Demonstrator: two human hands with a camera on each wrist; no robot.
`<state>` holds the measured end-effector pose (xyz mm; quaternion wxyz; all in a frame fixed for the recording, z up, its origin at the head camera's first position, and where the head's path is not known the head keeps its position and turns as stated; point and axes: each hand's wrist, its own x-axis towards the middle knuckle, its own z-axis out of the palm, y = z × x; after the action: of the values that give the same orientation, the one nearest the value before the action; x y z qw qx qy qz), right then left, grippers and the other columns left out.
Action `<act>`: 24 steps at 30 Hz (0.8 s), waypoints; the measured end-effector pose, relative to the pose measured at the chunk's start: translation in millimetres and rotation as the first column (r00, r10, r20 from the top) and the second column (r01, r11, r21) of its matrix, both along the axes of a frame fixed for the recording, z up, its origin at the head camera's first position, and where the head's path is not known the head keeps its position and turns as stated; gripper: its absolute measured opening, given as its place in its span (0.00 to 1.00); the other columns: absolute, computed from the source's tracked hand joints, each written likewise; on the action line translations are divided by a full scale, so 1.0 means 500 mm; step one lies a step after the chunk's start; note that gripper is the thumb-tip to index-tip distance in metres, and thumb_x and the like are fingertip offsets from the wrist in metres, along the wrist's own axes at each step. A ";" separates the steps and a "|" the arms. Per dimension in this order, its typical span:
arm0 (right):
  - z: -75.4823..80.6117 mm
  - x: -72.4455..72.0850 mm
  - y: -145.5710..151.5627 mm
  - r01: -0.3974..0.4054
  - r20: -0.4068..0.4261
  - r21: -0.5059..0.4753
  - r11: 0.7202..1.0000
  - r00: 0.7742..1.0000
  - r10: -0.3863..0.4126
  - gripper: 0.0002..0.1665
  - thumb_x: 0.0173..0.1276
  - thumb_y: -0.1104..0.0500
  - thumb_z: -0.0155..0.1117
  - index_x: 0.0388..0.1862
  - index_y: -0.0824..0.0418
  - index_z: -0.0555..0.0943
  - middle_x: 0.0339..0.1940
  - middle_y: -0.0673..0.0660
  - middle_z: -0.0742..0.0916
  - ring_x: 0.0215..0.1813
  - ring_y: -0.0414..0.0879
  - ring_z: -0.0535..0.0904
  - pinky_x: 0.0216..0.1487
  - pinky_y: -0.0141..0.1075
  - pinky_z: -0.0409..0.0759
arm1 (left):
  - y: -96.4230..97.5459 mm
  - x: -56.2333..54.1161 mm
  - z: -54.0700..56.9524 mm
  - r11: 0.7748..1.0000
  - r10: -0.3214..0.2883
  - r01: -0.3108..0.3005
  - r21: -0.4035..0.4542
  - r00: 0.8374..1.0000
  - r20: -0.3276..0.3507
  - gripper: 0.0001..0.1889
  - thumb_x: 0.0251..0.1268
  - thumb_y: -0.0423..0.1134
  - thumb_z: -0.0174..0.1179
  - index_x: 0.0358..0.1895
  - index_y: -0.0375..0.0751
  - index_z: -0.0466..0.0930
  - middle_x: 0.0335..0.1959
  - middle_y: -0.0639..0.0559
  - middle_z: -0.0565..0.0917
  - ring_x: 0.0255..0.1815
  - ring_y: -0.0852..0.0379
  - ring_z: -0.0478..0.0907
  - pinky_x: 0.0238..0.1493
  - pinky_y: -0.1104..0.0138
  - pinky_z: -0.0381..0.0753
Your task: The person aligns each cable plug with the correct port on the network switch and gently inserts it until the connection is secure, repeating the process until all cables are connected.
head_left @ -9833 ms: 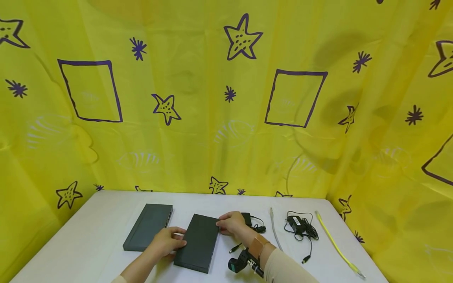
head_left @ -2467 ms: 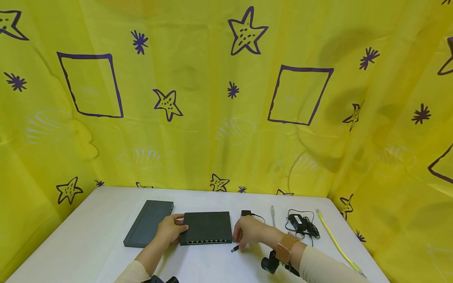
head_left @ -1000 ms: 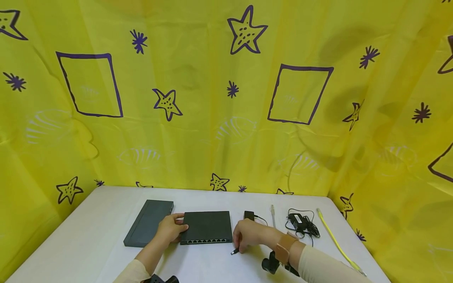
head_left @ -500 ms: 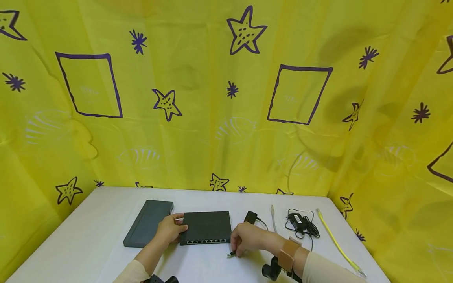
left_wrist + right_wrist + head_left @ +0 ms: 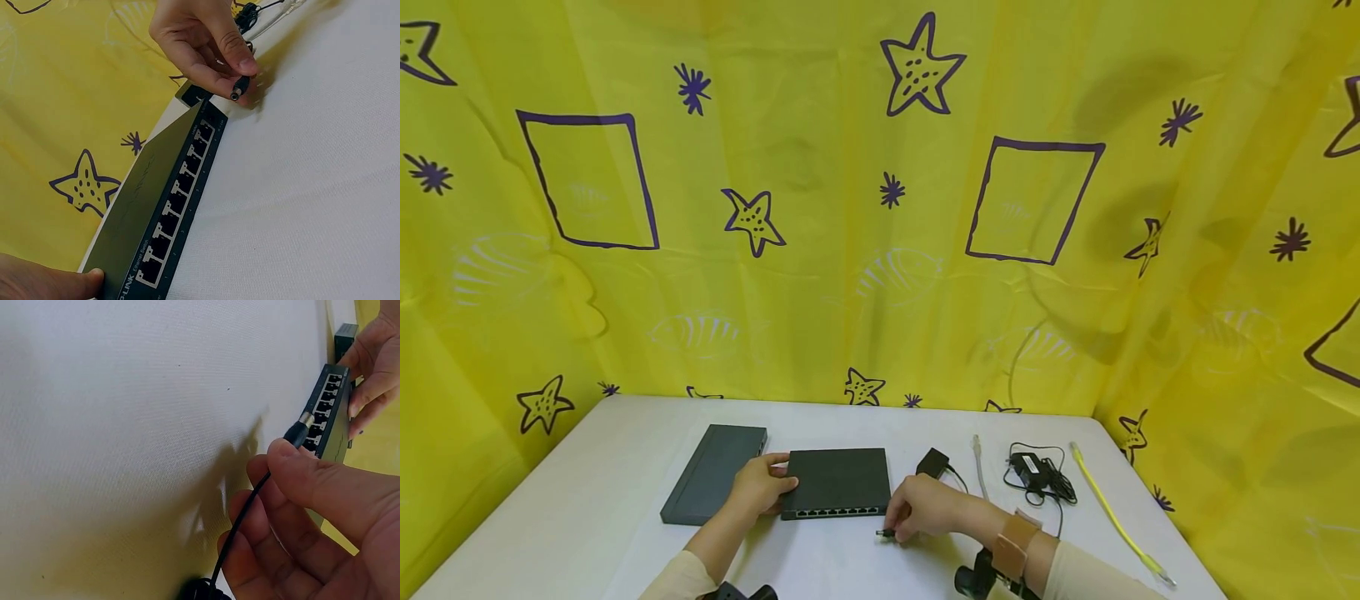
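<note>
The plug (image 5: 297,433) moved left, outside the switch (image 5: 837,479).

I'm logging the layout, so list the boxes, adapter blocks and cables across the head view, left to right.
Dark grey box, black Ethernet switch, plain adapter block, pale grey cable, adapter block with coiled cord, yellow cable.

The left forearm (image 5: 718,542) slanted inward, and the left hand (image 5: 757,487) gripped, left thumb (image 5: 787,483) set apart from the left fingers (image 5: 777,458). The right forearm (image 5: 979,518) slanted the opposite way; the right hand (image 5: 923,505) pinched between right thumb (image 5: 312,478) and forefinger (image 5: 259,469), the other fingers (image 5: 261,524) loosely curled.
</note>
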<state>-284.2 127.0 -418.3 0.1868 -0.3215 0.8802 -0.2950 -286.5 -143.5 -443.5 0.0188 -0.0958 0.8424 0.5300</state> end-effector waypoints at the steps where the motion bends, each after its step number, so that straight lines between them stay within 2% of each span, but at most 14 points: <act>1: 0.000 0.001 0.000 0.005 -0.002 -0.005 1.000 1.000 -0.005 0.06 0.55 0.72 0.73 0.30 0.63 0.88 0.24 0.46 0.85 0.27 0.30 0.73 0.32 0.24 0.73 | 0.000 0.000 0.000 1.000 0.000 0.000 0.000 1.000 0.000 0.25 0.59 0.24 0.64 0.61 0.25 0.73 0.51 0.27 0.80 0.36 0.47 0.84 0.30 0.59 0.87; 13: -0.008 0.001 0.000 0.077 -0.001 -0.053 0.996 0.997 -0.077 0.05 0.56 0.70 0.73 0.31 0.64 0.87 0.24 0.49 0.85 0.27 0.34 0.74 0.30 0.26 0.73 | -0.002 -0.001 0.000 1.000 0.006 -0.005 -0.027 1.000 0.009 0.25 0.59 0.24 0.64 0.61 0.26 0.73 0.50 0.28 0.80 0.36 0.48 0.84 0.29 0.60 0.86; 24: -0.010 0.005 0.004 0.175 0.091 -0.124 0.977 0.982 -0.164 0.03 0.58 0.70 0.72 0.32 0.67 0.86 0.24 0.53 0.86 0.27 0.38 0.76 0.28 0.28 0.74 | -0.001 -0.003 0.001 1.000 0.011 -0.010 -0.025 1.000 0.027 0.25 0.59 0.24 0.64 0.62 0.26 0.73 0.50 0.28 0.80 0.38 0.46 0.84 0.32 0.59 0.87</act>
<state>-281.8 129.2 -423.1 0.1744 -0.2447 0.8748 -0.3799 -287.8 -143.8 -443.0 0.0263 -0.1078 0.8481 0.5181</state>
